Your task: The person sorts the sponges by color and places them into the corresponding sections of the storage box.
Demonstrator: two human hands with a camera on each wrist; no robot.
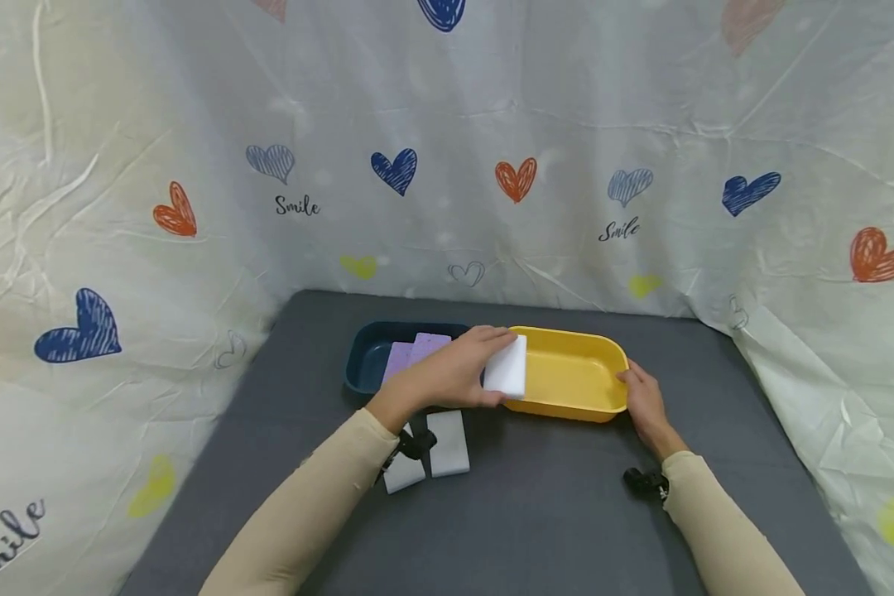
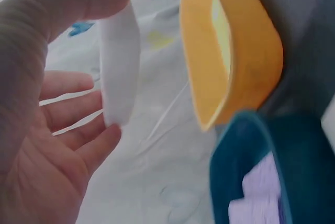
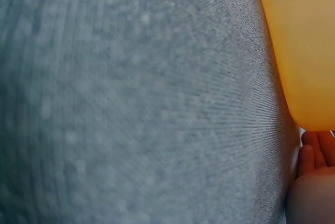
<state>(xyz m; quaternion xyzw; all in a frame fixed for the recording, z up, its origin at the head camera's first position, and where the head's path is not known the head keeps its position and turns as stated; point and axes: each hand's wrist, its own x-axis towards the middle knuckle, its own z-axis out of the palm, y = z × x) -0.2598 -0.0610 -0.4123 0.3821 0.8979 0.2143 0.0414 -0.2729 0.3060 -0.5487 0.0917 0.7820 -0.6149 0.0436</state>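
Hearts [image 1: 394, 171] dot a pale curtain [image 1: 566, 99] behind a grey table [image 1: 544, 513]. The left hand [image 1: 454, 368] pinches a white block [image 1: 508, 368], thumb on the near end and fingers on the far end. It seems held this way so its wide sides stay free. The block is up in the air, by the left end of the yellow tub [image 1: 575, 372]. Its long way runs from the person toward the curtain, and one wide side looks up and to the right.

The right hand [image 1: 644, 406] holds the tub's right end, thumb by the rim, maybe to keep it from sliding. This tub's long way goes from side to side.

Just left of it sits a dark blue tub [image 1: 367, 364] with purple blocks [image 1: 432, 343] in it. Nearer the person, two more white blocks [image 1: 449, 443] lie on the table, perhaps there for easy reach. The right one points away from the person. A small black thing [image 1: 415, 444] on the left wrist hides part of the other.
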